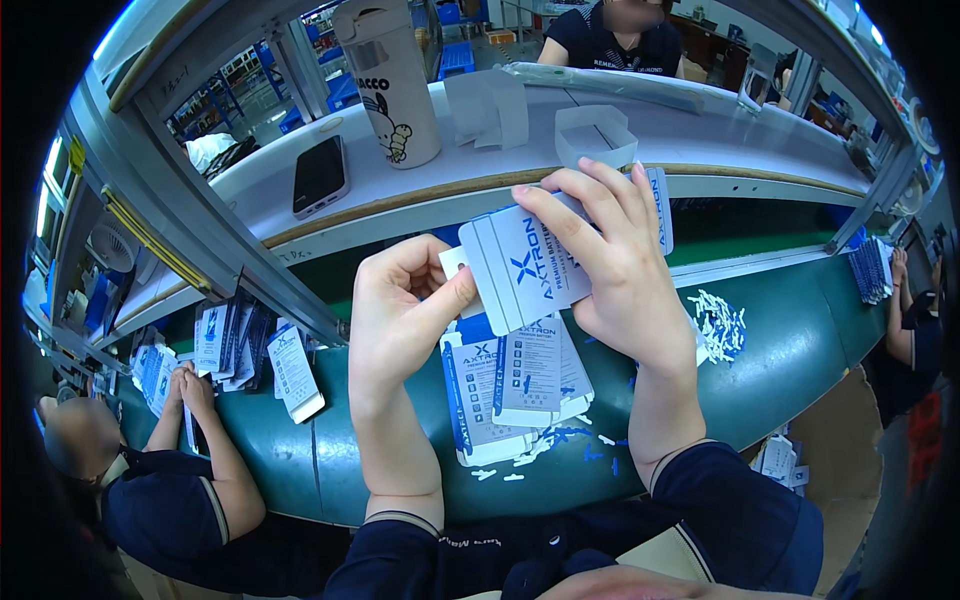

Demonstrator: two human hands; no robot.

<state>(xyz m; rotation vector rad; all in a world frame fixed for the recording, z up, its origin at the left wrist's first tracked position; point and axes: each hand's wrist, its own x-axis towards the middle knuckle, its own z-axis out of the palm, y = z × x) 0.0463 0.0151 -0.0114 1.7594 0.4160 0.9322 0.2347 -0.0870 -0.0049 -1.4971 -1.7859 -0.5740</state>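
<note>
My right hand (625, 270) grips a flat blue-and-white carton blank (520, 268), fingers spread over its upper edge and face. My left hand (400, 310) pinches the blank's small white flap at its left edge between thumb and fingers. Both hands hold it above the green conveyor belt (780, 350). Directly beneath lies a stack of the same printed carton blanks (520, 385), with small blue and white paper scraps (545, 445) scattered in front of it.
A pile of white scraps (722, 322) lies right of my hands. On the white shelf (700, 135) stand a lidded cup (392, 80), a phone (320, 175) and folded white boxes (595, 135). A co-worker at left (170, 480) handles more cartons (225, 345). Another person sits across.
</note>
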